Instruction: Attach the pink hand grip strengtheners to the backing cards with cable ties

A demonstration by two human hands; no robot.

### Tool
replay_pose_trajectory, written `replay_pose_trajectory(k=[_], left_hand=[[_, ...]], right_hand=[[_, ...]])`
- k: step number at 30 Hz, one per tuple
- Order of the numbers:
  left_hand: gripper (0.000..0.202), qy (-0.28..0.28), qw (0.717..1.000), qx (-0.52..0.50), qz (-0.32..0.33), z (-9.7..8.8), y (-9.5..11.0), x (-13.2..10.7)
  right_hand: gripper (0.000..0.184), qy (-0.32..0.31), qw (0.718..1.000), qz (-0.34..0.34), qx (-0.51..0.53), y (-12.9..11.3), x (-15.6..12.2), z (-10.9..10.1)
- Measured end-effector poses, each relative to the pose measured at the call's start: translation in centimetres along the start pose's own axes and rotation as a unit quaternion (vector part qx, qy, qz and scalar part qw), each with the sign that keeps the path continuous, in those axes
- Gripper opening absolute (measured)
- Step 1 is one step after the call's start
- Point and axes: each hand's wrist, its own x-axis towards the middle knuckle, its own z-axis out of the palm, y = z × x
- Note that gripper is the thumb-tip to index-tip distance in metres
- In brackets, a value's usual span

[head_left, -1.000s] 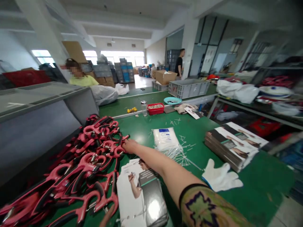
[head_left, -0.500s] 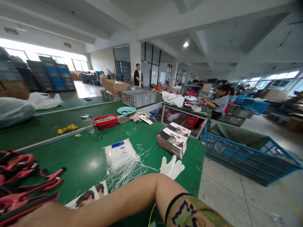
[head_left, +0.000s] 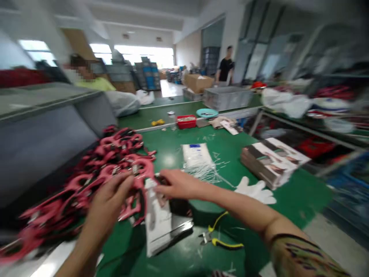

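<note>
My left hand [head_left: 111, 194] reaches over a heap of red-and-black pruning shears [head_left: 106, 157], fingers stretched out and a little blurred. Its fingertips are close to one pair of shears [head_left: 142, 167] at the heap's right edge; whether they touch is unclear. My right hand [head_left: 180, 184] is closed, thumb against fingers, above a stack of printed cards [head_left: 158, 231]. Something dark shows at its fingertips, too blurred to name. Right of the cards, yellow-handled cutting pliers [head_left: 213, 238] lie spread on the green table [head_left: 170, 154].
Beyond lie a bag of white zip ties [head_left: 197, 156], a white glove [head_left: 256, 191] and a second card stack [head_left: 271, 161]. Farther back are a red tray [head_left: 186, 122] and a turquoise dish [head_left: 206, 113]. Two other people are in the background. A grey bin [head_left: 52, 134] borders the left.
My view has turned left and down. Both hands now show over the shears and cards, where before only one forearm crossed the lower edge. The pliers have come into sight.
</note>
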Motion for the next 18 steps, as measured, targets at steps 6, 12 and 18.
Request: replay_pose_trajectory(k=[6, 12, 18], left_hand=[[0.050, -0.023, 0.964, -0.232, 0.126, -3.5, -1.3, 0.6], [0.034, -0.042, 0.966, -0.190, 0.168, -0.9, -5.5, 1.2], [0.028, -0.005, 0.977, -0.127, 0.171, 1.3, -9.3, -1.3]], right_hand=[[0.027, -0.010, 0.999, 0.021, 0.038, 2.2, 2.5, -1.5], [0.021, -0.027, 0.987, 0.101, 0.120, 4.1, 0.0, 2.0], [0.025, -0.060, 0.985, 0.124, 0.108, 4.3, -2.3, 4.6]])
